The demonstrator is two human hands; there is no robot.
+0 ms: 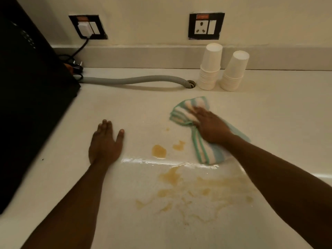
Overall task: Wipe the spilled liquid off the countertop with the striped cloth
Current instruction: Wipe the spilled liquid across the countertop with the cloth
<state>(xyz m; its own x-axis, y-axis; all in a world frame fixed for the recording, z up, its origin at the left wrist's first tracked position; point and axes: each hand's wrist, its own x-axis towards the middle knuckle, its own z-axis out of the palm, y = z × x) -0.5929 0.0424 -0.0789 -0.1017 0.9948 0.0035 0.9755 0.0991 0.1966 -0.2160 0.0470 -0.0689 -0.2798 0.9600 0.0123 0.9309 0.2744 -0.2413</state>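
A green, white and blue striped cloth (185, 112) lies bunched on the pale countertop (143, 105), right of centre. My right hand (210, 126) presses flat on top of it, fingers spread over the cloth's far half. Brown spilled liquid (159, 151) sits in small puddles just left of the cloth, and a wider smeared patch of the spilled liquid (197, 193) spreads nearer to me. My left hand (105, 144) rests palm down on the counter to the left of the spill, fingers apart, holding nothing.
A large black appliance (27, 105) fills the left side. A grey ribbed hose (133, 80) runs from it into a hole in the counter. Two stacks of upturned white paper cups (210, 67) stand at the back right. Wall sockets (205, 26) and a plugged cable sit above.
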